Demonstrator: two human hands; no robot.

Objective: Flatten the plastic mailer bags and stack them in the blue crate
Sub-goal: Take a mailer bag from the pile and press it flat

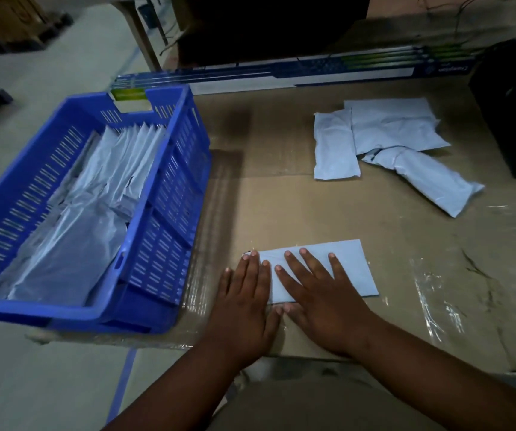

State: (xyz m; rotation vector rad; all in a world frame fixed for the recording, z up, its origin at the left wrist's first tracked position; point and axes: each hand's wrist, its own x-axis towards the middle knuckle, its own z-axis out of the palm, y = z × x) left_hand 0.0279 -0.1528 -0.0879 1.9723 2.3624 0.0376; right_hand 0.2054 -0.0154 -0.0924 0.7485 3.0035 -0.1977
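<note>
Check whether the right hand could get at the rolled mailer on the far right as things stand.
Probably yes: the right hand lies flat on the near mailer, and only bare cardboard separates it from the rolled mailer.

bare cardboard table top lies open between the blue crate at left and the loose mailer bags at far right | crate's slotted wall rises just left of the pressed mailer bag | long printed boxes close the far edge | dark object blocks the right corner
</note>
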